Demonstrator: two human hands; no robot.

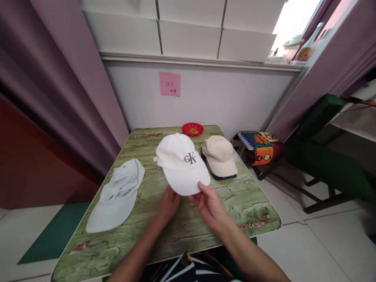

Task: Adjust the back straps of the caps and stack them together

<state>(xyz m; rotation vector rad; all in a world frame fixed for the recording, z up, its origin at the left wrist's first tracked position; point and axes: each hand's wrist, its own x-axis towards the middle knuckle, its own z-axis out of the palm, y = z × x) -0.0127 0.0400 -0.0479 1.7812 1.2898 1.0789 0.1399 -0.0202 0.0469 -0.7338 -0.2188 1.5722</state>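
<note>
A white cap (178,156) with dark letters on its front is held up over the middle of the table, brim toward me. My right hand (208,201) pinches the brim's right edge between thumb and fingers. Beneath the brim's left side is my left hand (170,201), blurred, its fingertips partly hidden by the cap. To the left lies a pale, crumpled cap (117,196). On the right a beige cap (219,154) rests on top of a dark cap (216,175), of which mostly the brim shows.
The green wood-patterned table (188,231) has a red scalloped dish (192,129) at its far edge. A pink note (170,84) is stuck to the wall behind. Right of the table stand a stool with a colourful cover (264,149) and a green chair (329,164).
</note>
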